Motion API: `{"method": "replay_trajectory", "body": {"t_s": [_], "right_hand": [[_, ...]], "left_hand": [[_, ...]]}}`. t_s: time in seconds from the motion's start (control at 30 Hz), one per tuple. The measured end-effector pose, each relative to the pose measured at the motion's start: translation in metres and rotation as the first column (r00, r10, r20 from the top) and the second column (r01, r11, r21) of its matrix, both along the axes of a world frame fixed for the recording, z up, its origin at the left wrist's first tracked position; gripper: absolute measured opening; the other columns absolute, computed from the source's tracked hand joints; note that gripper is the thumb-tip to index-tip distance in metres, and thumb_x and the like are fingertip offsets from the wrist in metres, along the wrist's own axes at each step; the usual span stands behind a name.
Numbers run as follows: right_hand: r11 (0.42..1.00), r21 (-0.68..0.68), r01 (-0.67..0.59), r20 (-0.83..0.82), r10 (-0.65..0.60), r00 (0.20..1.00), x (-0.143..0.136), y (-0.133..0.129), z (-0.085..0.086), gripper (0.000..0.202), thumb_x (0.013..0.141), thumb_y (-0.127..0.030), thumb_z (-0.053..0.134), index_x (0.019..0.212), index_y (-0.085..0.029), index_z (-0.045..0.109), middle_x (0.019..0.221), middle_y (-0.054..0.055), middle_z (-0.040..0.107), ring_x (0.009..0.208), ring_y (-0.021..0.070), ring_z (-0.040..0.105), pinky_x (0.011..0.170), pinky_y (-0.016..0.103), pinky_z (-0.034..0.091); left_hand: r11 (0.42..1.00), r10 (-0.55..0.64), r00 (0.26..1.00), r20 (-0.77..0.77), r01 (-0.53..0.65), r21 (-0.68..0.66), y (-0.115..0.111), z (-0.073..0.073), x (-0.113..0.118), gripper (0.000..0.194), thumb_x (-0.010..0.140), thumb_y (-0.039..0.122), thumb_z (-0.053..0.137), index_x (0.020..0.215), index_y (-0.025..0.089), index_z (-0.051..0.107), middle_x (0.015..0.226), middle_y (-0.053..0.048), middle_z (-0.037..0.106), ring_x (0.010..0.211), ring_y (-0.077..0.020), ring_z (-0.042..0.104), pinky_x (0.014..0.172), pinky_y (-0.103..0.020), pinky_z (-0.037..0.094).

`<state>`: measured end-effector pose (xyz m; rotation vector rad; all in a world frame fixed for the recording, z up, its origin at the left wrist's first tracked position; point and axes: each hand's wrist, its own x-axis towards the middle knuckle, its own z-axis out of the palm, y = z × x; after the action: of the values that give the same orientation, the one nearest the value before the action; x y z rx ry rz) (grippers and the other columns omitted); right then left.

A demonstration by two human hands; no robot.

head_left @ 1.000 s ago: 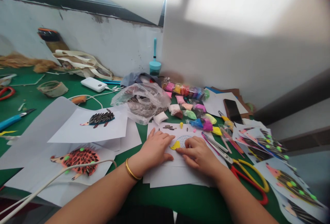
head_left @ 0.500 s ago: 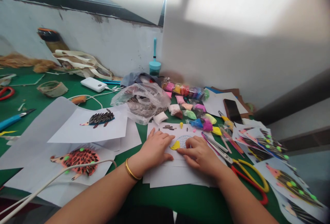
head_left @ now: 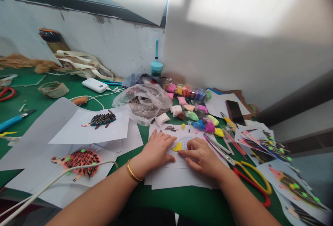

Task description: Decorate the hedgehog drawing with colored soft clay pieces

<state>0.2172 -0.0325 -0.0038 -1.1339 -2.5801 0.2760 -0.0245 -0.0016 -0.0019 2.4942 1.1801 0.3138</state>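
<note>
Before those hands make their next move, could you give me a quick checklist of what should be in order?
1. White paper steadied: ok, the left hand rests on it.
2. Yellow clay on the dotted drawing: ok, at its left end.
3. Clay stuck down: cannot tell; the right hand is at its edge.
4. Seeds handy: ok, a few lie on the paper beyond the hands.
5. Scissors well away from the right hand: not ok, they lie close beside it.

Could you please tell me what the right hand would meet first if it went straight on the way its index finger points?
Most likely the yellow piece: the right hand's index fingertip lies at its lower edge, perhaps touching it. Farther along is the left hand.
</note>
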Motion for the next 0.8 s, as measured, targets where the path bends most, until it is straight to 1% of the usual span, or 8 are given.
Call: {"method": "replay_trajectory", "body": {"t_s": [0.13,0.3,0.5,0.67,0.8], "right_hand": [[1.0,0.004,-0.018,0.016,0.018,1.0,-0.008,-0.002,-0.001,0.037,0.085,-0.023,0.064,0.12,-0.034,0.069,0.097,0.005,0.057,0.092,0.0211,0.049,0.085,0.038,0.036],[1.0,0.027,0.011,0.018,-0.011,1.0,-0.016,-0.003,-0.003,0.032,0.087,-0.024,0.061,0.117,-0.032,0.07,0.094,0.006,0.058,0.091,0.0217,0.05,0.084,0.039,0.036],[0.999,0.036,0.041,-0.082,-0.038,0.996,-0.004,0.002,-0.008,0.034,0.089,-0.02,0.058,0.119,-0.031,0.069,0.093,0.004,0.056,0.088,0.0197,0.05,0.083,0.038,0.037],[1.0,-0.011,0.019,-0.039,-0.019,0.999,0.0,0.002,-0.006,0.031,0.088,-0.021,0.06,0.115,-0.033,0.071,0.093,0.004,0.057,0.089,0.02,0.05,0.082,0.038,0.036],[1.0,0.002,0.03,-0.009,-0.03,1.0,-0.005,0.0,-0.005,0.031,0.088,-0.021,0.061,0.114,-0.034,0.071,0.094,0.005,0.058,0.09,0.0207,0.05,0.084,0.039,0.036]], "left_hand": [[1.0,0.0,1.0,-0.014,0.0,-0.008,0.0,0.001,0.0,0.074,0.071,0.045,0.083,0.136,0.024,0.051,0.127,-0.008,0.064,0.123,-0.0319,0.051,0.116,-0.063,0.017],[1.0,0.003,1.0,-0.015,-0.004,-0.013,0.0,0.001,0.001,0.073,0.073,0.044,0.082,0.136,0.025,0.051,0.128,-0.008,0.063,0.124,-0.0319,0.051,0.116,-0.062,0.017],[1.0,0.001,1.0,-0.02,-0.001,0.002,0.0,0.0,0.0,0.077,0.07,0.045,0.083,0.136,0.024,0.051,0.128,-0.007,0.063,0.123,-0.0316,0.051,0.116,-0.062,0.018],[1.0,0.002,1.0,-0.015,-0.002,0.01,0.0,-0.002,0.0,0.074,0.072,0.045,0.082,0.136,0.024,0.051,0.127,-0.007,0.064,0.123,-0.0311,0.052,0.116,-0.062,0.018],[1.0,0.002,1.0,-0.017,-0.002,0.002,0.0,-0.001,0.0,0.074,0.072,0.045,0.082,0.136,0.024,0.052,0.127,-0.007,0.064,0.123,-0.0313,0.052,0.116,-0.062,0.018]]}}
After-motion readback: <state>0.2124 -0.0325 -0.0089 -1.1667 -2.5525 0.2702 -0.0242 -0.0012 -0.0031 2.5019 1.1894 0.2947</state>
